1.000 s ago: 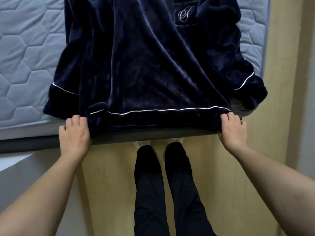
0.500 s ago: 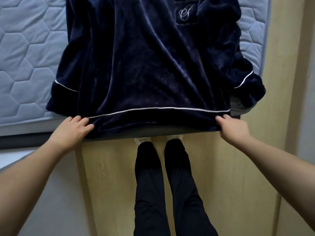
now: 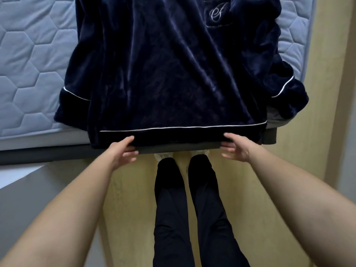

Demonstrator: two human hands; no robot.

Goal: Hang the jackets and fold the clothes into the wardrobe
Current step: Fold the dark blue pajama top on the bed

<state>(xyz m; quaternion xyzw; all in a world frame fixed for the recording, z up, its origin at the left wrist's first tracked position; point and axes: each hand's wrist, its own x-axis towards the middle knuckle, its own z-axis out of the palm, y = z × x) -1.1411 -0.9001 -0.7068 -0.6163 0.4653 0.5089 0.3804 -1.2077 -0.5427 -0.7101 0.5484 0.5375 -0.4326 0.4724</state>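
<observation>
A dark navy velvet pyjama top [image 3: 173, 74] with white piping and a monogrammed chest pocket lies spread flat on the mattress [image 3: 34, 60], its hem hanging at the near bed edge. My left hand [image 3: 123, 149] is at the hem left of centre, thumb on the fabric and fingers stretched out just below the hem. My right hand [image 3: 236, 146] mirrors it right of centre, slightly blurred, thumb on the hem band and fingers spread beneath. Neither hand plainly grips the cloth. The top's collar end is cut off by the upper edge of the view.
The grey bed frame [image 3: 48, 153] runs under the mattress edge. My legs in black trousers [image 3: 185, 209] stand on a pale wood floor [image 3: 131, 199] close to the bed. A wooden panel [image 3: 327, 93] rises on the right.
Both hands have left the hem's outer corners and slid inward toward the middle of the hem. Their fingers have loosened and straightened.
</observation>
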